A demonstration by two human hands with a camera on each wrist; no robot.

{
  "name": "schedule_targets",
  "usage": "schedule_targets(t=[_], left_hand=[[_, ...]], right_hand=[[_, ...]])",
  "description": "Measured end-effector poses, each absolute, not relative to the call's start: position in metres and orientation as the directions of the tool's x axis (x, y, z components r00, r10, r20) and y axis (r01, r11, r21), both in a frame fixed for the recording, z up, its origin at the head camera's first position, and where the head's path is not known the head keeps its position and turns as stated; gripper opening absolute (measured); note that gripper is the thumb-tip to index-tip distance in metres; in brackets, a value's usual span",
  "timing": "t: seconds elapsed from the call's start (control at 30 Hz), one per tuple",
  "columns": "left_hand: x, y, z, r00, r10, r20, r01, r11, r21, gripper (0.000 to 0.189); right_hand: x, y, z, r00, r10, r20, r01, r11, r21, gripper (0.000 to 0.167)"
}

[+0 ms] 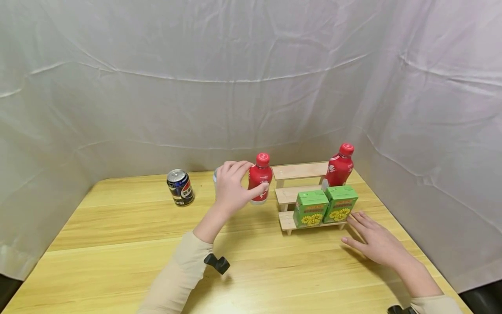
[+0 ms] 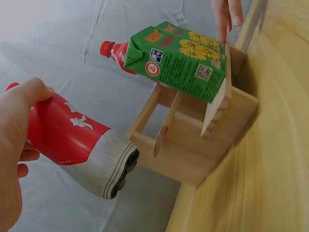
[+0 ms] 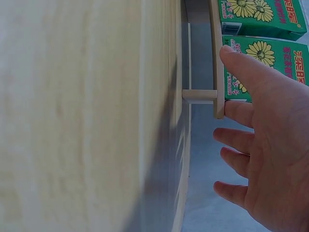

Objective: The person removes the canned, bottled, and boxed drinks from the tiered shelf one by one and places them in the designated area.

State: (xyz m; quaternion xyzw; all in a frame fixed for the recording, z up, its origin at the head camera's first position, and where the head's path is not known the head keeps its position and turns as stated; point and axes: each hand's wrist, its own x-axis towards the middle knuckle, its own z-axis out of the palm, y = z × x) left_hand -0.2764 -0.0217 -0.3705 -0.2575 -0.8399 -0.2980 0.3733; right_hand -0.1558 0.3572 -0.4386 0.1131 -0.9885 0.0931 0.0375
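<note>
My left hand (image 1: 235, 185) grips a red bottle (image 1: 260, 178) with a white base, left of a small wooden three-step shelf (image 1: 300, 170). In the left wrist view the bottle (image 2: 77, 130) hangs tilted, its base off the table. Two green drink cartons (image 1: 310, 208) with yellow flowers stand side by side on the lowest step. A second red bottle (image 1: 339, 168) stands behind them at the shelf's right end. My right hand (image 1: 374, 240) is at the shelf's front right corner, fingers extended. In the right wrist view its thumb lies by a carton (image 3: 275, 58); contact is unclear.
A dark blue Pepsi can (image 1: 181, 187) stands upright at the left back of the wooden table (image 1: 117, 244). A pale thing (image 1: 215, 175) is mostly hidden behind my left hand. Grey cloth (image 1: 188, 109) hangs around the table's back and sides.
</note>
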Motion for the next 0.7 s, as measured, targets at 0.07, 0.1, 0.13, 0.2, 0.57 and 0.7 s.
schedule_targets(t=[0.07,0.1,0.13,0.2,0.57,0.7], left_hand=[[-0.275,-0.028,-0.372,-0.580,0.205,0.789,0.655,0.693,0.301,0.051],[-0.274,-0.032,-0.372,-0.577,0.204,0.791,0.657,0.692,0.300,0.051],[-0.273,-0.035,-0.373,-0.577,0.203,0.791,0.655,0.694,0.299,0.050],[-0.272,-0.042,-0.374,-0.581,0.201,0.789,0.649,0.700,0.299,0.050],[-0.262,-0.077,-0.380,-0.564,0.190,0.804,0.630,0.728,0.270,0.055],[-0.258,-0.088,-0.381,-0.547,0.182,0.817,0.630,0.732,0.259,0.056]], right_hand=[[-0.156,0.357,-0.438,-0.971,-0.219,0.100,-0.234,0.957,-0.172,0.074],[-0.156,0.357,-0.438,-0.970,-0.220,0.102,-0.235,0.957,-0.170,0.074],[-0.155,0.356,-0.437,-0.970,-0.221,0.105,-0.237,0.957,-0.168,0.074],[-0.155,0.356,-0.437,-0.969,-0.222,0.108,-0.238,0.957,-0.166,0.073],[-0.156,0.356,-0.437,-0.969,-0.224,0.107,-0.239,0.958,-0.158,0.073],[-0.156,0.356,-0.436,-0.970,-0.222,0.104,-0.236,0.959,-0.155,0.074]])
